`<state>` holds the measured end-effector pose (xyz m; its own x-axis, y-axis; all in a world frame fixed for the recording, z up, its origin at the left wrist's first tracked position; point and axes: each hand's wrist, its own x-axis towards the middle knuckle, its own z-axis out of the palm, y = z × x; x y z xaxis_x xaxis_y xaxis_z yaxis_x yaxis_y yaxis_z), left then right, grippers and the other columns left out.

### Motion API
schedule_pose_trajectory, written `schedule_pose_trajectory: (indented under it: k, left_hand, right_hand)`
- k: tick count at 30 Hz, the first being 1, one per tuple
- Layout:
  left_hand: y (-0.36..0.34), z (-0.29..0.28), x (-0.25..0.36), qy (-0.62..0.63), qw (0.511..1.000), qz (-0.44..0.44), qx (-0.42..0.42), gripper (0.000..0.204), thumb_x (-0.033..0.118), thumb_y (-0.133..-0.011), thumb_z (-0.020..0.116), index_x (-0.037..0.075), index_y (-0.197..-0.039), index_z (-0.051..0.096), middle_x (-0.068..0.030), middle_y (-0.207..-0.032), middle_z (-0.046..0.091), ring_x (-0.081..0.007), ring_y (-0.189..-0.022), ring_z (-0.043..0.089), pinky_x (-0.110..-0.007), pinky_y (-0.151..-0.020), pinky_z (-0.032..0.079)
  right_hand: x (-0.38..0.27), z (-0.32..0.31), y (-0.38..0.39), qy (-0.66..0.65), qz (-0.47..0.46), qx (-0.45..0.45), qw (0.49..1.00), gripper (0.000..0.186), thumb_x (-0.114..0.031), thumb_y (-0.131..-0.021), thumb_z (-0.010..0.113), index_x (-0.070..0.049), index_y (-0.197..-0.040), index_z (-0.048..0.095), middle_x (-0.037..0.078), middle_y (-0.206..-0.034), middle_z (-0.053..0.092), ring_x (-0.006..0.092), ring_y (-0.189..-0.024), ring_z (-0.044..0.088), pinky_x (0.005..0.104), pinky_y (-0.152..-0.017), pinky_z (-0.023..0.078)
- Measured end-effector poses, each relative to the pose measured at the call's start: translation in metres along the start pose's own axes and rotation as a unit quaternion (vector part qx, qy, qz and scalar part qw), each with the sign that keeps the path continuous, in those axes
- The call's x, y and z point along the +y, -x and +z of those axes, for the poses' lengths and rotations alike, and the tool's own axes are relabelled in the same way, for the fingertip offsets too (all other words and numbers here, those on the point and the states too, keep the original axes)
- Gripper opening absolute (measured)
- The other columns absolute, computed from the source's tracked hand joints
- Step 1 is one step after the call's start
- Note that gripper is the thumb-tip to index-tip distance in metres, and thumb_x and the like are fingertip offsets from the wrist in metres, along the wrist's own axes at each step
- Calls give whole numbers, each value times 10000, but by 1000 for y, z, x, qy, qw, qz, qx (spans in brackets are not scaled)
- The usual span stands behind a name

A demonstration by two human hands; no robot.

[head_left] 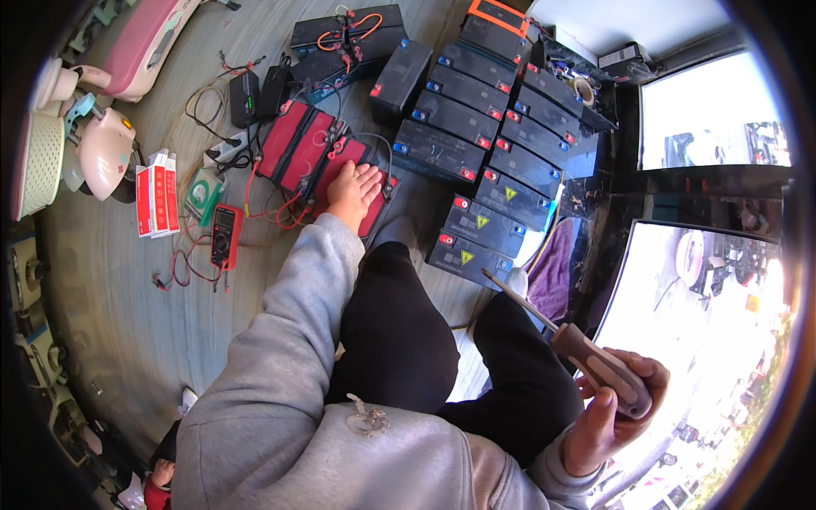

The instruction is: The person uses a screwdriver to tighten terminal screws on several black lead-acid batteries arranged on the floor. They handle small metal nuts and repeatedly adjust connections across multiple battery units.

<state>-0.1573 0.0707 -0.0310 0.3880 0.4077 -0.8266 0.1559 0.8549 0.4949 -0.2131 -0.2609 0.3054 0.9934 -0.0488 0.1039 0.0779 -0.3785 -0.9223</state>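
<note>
Head view: one screwdriver (576, 346), two-tone brown handle, slim metal shaft, grasped in one right hand (597, 432) toward the floor's (144, 306) right edge. One left hand (353, 191), unclenched, over red batteries (280, 140); contact unclear. Also three triangle-marked batteries (484, 223); one multimeter (224, 238).

Brightly lit from the right, washed out white at the glass panes (710, 119); clear centrally, bowed and black-rimmed at the edges.

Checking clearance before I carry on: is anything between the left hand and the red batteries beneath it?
Nothing visible: the left hand is right over the red batteries; whether it touches them I cannot tell.
</note>
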Motion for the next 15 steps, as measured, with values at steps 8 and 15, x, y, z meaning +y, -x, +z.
schedule_pose_trajectory:
  k: [8, 15]
  left_hand:
    - [-5, -3, 0, -20, 1000, -6, 1, 428, 430, -1003, 456, 31, -1109, 570, -114, -1116, 671, -270, -1047, 649, -413, -929, 507]
    - [-4, -18, 15, 33, 998, -34, -38, 313, 332, -925, 637, 114, -728, 528, -70, -815, 647, -202, -718, 651, -304, -630, 545]
  right_hand:
    - [5, 4, -10, -68, 81, -86, 991, 516, -178, -774, 817, -16, -1095, 447, 199, -993, 638, 206, -790, 696, 253, -698, 560]
    - [10, -1, -14, -82, 87, -120, 985, 519, -161, -751, 831, -20, -1085, 459, 194, -1008, 638, 227, -836, 702, 269, -745, 564]
